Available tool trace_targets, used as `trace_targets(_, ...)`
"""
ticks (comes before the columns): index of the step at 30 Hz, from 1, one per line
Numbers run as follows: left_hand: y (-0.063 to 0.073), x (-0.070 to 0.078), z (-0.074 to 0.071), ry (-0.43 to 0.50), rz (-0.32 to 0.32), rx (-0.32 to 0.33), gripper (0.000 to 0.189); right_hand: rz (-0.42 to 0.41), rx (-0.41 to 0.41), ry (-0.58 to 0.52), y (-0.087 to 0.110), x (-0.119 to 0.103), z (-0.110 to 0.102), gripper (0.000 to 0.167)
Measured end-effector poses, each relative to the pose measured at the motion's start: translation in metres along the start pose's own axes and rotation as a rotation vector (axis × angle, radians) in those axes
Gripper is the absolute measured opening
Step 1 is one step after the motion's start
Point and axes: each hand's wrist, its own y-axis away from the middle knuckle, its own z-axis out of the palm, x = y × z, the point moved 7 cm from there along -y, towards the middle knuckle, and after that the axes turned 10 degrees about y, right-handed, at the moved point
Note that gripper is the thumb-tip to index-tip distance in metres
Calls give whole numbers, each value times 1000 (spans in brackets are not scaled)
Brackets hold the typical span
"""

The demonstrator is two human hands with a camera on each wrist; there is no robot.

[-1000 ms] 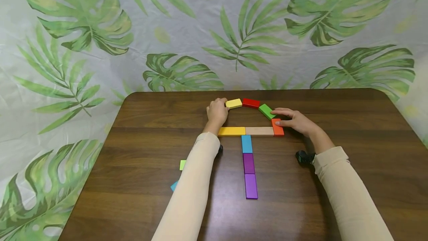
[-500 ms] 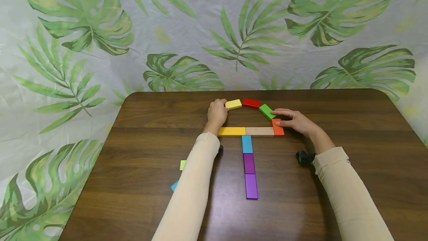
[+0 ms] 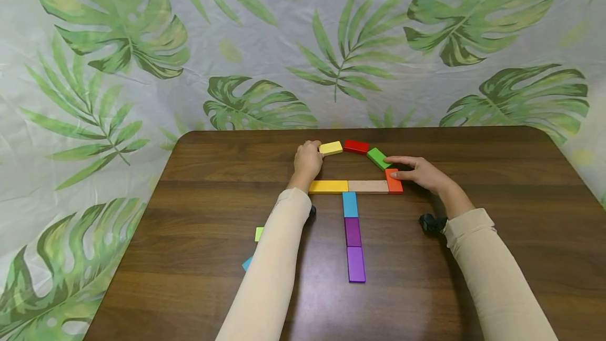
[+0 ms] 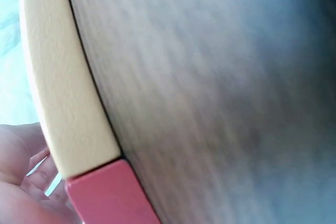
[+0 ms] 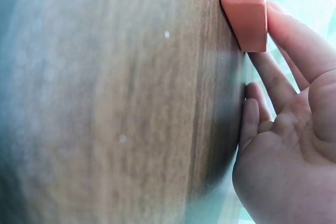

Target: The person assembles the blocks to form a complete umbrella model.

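In the head view my left hand (image 3: 307, 161) is by the left end of the pale yellow block (image 3: 330, 148), its fingertips partly hidden. Past a long yellow block (image 4: 68, 77) and a pinkish-red block (image 4: 113, 195), part of that hand shows in the left wrist view. My right hand (image 3: 421, 173) rests its thumb on the orange block (image 3: 394, 182), with fairly straight fingers reaching the green block (image 3: 377, 158). A red block (image 3: 355, 146) lies between the pale yellow and green ones, forming an arc.
Below the arc runs a row with a yellow block (image 3: 329, 187) and a plain wood block (image 3: 367, 187). Blue (image 3: 350, 204), dark purple (image 3: 352, 232) and violet (image 3: 356, 264) blocks extend downward. Lime (image 3: 258, 233) and light-blue (image 3: 248, 263) pieces lie left, partly under the sleeve.
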Motion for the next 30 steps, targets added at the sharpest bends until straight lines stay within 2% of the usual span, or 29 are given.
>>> trace_targets(13,-1,3,-2,5,15,-6,42,-4,4,1,-1,1,0,53)
trace_targets(16,0,12,-3,-21,55,-3,43,-3,6,3,-1,1,-1,54)
trace_targets(20,0,30,-1,-87,146,-16,42,0,6,5,0,0,-1,54)
trace_targets(25,2,45,6,-131,225,-74,41,4,7,1,0,0,-1,54)
trace_targets(30,4,44,12,-138,229,-178,48,1,10,3,0,0,-1,54)
